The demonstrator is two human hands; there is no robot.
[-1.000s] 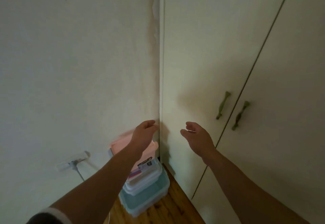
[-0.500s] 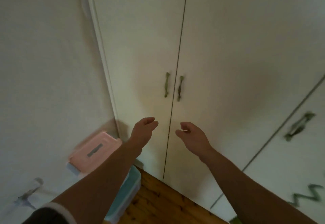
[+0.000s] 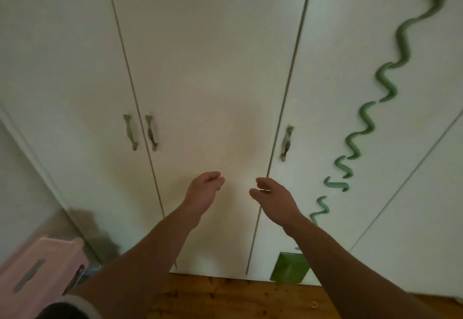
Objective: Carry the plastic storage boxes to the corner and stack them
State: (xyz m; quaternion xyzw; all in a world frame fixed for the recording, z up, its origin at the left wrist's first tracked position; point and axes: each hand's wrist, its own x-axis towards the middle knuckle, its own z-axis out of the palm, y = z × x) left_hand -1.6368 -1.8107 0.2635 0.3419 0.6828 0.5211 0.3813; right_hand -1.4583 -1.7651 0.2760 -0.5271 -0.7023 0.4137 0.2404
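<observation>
Closest to my camera, at the bottom left edge, I see a dark sleeve with a pale cuff. The left forearm runs up from it toward the middle of the view, and the right forearm comes in from the bottom right.

Just left of the left forearm sits the pink box, blurred and cut off by the frame edge. Its lid faces up, with a grey strip on top and a dark latch on its near side. It lies low in the corner where the wall meets the cupboard doors. I cannot tell what it rests on.

Between the forearms I see the wooden floor, brown with dark knots.

Farther out, the left hand is held in the air, fingers loosely bent and nothing in it. The right hand is beside it with a gap between them, fingers likewise slack and holding nothing. Both are well apart from the box.

Under the right forearm a green block stands at the foot of a door, where it meets the floor.

Beyond the hands the pale doors rise. A pair of handles flanks the left seam and a single handle sits by the next seam. A wavy green line climbs the door on the right.
</observation>
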